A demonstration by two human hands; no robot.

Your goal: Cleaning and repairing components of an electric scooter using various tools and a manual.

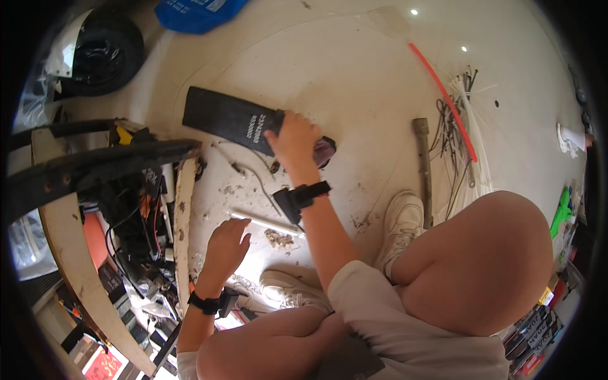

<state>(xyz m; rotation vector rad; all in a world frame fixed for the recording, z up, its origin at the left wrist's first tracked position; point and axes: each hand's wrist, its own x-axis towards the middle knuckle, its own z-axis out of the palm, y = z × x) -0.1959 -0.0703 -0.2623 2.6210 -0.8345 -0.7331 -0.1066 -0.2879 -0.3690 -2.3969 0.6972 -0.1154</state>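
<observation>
Black ribbed plastic forms the long flat panel [231, 118] that lies on the pale floor [354, 76], well toward its far side and angled from upper left to lower right. The right hand [294, 140] rests on the panel's near right end, fingers curled down over the edge and closed on it; a dark purplish object [324, 151], partly hidden, sits just beside that hand on its right. The right wrist carries a black strap [303, 196] with a small mounted device. The left hand [225, 247] hovers low over the floor near the opened side of a vehicle body [95, 215], fingers loosely spread and slightly bent, holding nothing; whether the fingertips touch the floor cannot be told. A black band [204, 303] circles the left wrist. Between the two hands lie a thin white rod [263, 221] and a small heap of pale debris [278, 239], with a bent wire [256, 177] just beyond them. Exposed wiring [136, 228] fills the vehicle cavity at the left edge of the floor. A grey metal bar [423, 171] lies to the right of the white shoe [400, 225], and farther right a bundle of cable ties [459, 133] and an orange-red strip [443, 88] are spread out. A black tyre [101, 54] stands at the far left corner, with a blue bag [193, 12] beside it.
</observation>
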